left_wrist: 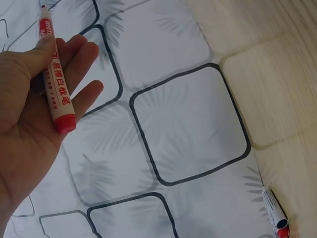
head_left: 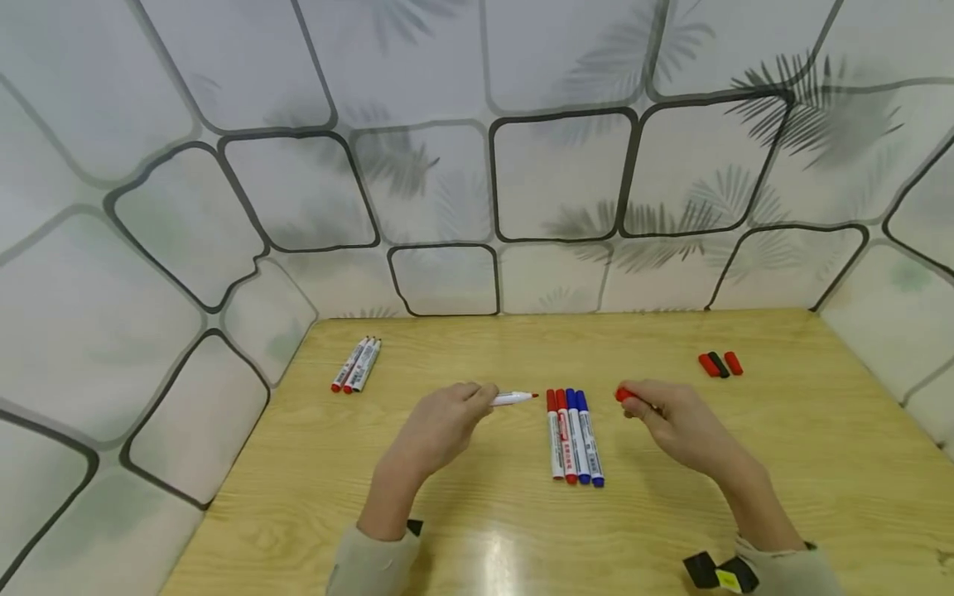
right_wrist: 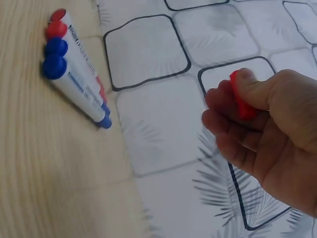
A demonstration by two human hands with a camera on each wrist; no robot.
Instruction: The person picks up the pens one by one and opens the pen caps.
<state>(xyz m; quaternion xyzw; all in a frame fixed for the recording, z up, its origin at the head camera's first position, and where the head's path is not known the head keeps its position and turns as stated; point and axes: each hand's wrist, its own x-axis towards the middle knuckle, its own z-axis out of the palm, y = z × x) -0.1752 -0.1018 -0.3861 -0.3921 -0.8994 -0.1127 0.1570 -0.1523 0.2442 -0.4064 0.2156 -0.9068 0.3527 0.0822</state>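
My left hand [head_left: 445, 424] pinches an uncapped red whiteboard marker [left_wrist: 57, 82] between thumb and fingers, its red tip pointing right in the head view. In my right hand [head_left: 674, 422], thumb and fingers pinch a red marker cap [right_wrist: 241, 96], held apart from the marker. Between the two hands, a row of capped markers lies side by side on the table: two red-capped markers [head_left: 562, 434] at the left and two blue-capped markers [head_left: 581, 434] at the right. Neither hand touches that row.
Several uncapped markers [head_left: 358, 364] lie together at the table's far left. Two red caps and one black cap [head_left: 719, 364] lie at the far right. A patterned white wall covering [head_left: 440, 281] borders the wooden table [head_left: 477, 352] at the back and sides.
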